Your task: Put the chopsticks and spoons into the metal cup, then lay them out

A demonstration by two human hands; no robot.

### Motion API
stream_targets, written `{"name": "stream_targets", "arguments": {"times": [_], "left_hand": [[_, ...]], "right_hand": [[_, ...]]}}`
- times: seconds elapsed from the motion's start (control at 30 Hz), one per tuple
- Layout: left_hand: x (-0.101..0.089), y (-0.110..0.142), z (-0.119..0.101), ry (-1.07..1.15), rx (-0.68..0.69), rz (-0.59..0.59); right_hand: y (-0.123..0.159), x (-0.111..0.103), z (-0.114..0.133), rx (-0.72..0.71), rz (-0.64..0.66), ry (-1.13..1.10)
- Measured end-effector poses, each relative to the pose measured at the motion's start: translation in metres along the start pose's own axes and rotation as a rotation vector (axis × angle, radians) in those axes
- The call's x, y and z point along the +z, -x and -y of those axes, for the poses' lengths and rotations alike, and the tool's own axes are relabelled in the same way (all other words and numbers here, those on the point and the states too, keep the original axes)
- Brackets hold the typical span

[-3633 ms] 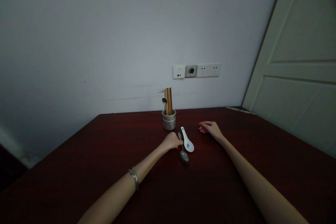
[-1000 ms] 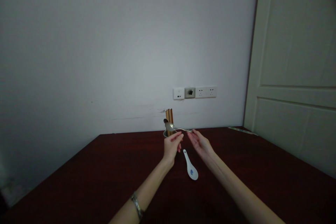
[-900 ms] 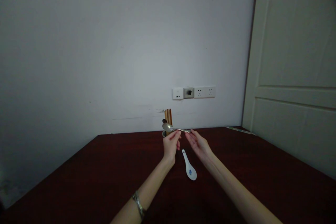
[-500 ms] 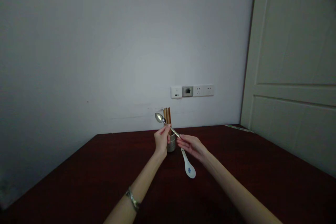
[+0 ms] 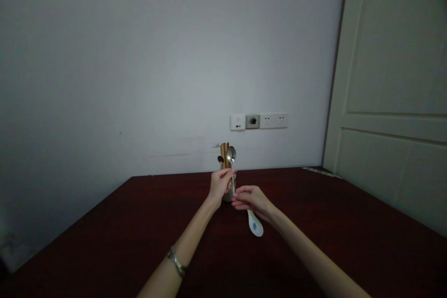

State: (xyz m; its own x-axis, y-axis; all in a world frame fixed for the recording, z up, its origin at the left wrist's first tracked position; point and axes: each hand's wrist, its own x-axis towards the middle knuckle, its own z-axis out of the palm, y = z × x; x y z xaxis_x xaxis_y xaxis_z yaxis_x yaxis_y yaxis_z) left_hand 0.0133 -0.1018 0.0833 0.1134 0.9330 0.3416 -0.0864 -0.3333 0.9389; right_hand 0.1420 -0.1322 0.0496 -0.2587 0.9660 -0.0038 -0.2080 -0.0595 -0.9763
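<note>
Between my two hands a metal spoon [image 5: 231, 153] stands nearly upright, bowl at the top. My left hand [image 5: 219, 185] pinches its handle partway up, and the fingertips of my right hand [image 5: 252, 199] close on the handle's lower end. Just behind them is a grey utensil holder [image 5: 227, 197], largely hidden by the hands and spoon. Several wooden chopsticks [image 5: 224, 151] rise from it, with a second, darker spoon [image 5: 220, 159] at their left. Below my right hand a white soup spoon [image 5: 256, 227] with a blue mark lies on the table, its handle end partly covered.
The dark red table [image 5: 146, 223] runs back to a pale wall [image 5: 139, 79]. Sockets and switches [image 5: 259, 121] sit low on that wall. A light panelled door [image 5: 394, 158] borders the right side, with a thin strip [image 5: 321, 172] near the table's far right edge.
The metal spoon has swung from a slant with its bowl at upper left to nearly upright. My right hand has dropped slightly and now covers part of the white spoon's handle.
</note>
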Motion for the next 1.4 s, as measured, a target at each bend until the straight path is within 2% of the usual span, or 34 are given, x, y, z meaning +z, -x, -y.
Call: {"name": "stream_targets", "arguments": {"times": [0.13, 0.2, 0.33, 0.43, 0.5, 0.7, 0.97, 1.07, 1.17, 1.3, 1.4], "left_hand": [[-0.004, 0.000, -0.001, -0.033, -0.011, 0.051], [-0.006, 0.000, -0.001, -0.038, -0.018, 0.060], [-0.009, -0.001, 0.002, -0.058, -0.018, 0.097], [-0.009, -0.001, 0.006, -0.096, -0.027, 0.158], [-0.008, -0.001, 0.008, -0.122, -0.037, 0.204], [-0.008, 0.002, 0.009, -0.140, -0.042, 0.295], [-0.013, 0.002, 0.009, -0.172, -0.070, 0.368], [-0.027, -0.006, 0.009, -0.147, -0.053, 0.323], [-0.051, -0.018, 0.015, -0.051, -0.065, 0.197], [-0.084, -0.033, 0.040, 0.068, -0.126, 0.024], [-0.100, -0.038, 0.063, 0.106, -0.203, -0.090]], "right_hand": [[0.001, -0.013, 0.016, -0.014, 0.006, 0.198], [-0.001, -0.022, 0.030, -0.061, -0.054, 0.286], [-0.007, -0.032, 0.064, -0.287, -0.275, 0.325], [-0.013, -0.030, 0.088, -0.503, -0.347, 0.477], [-0.016, -0.028, 0.100, -0.583, -0.369, 0.608], [-0.018, -0.026, 0.108, -0.650, -0.326, 0.895], [-0.021, -0.024, 0.107, -0.654, -0.237, 0.996], [-0.030, -0.023, 0.114, -0.658, -0.272, 0.983], [-0.043, -0.024, 0.126, -0.690, -0.368, 0.973], [-0.062, -0.024, 0.142, -0.767, -0.505, 1.038], [-0.074, -0.019, 0.147, -0.792, -0.537, 1.139]]}}
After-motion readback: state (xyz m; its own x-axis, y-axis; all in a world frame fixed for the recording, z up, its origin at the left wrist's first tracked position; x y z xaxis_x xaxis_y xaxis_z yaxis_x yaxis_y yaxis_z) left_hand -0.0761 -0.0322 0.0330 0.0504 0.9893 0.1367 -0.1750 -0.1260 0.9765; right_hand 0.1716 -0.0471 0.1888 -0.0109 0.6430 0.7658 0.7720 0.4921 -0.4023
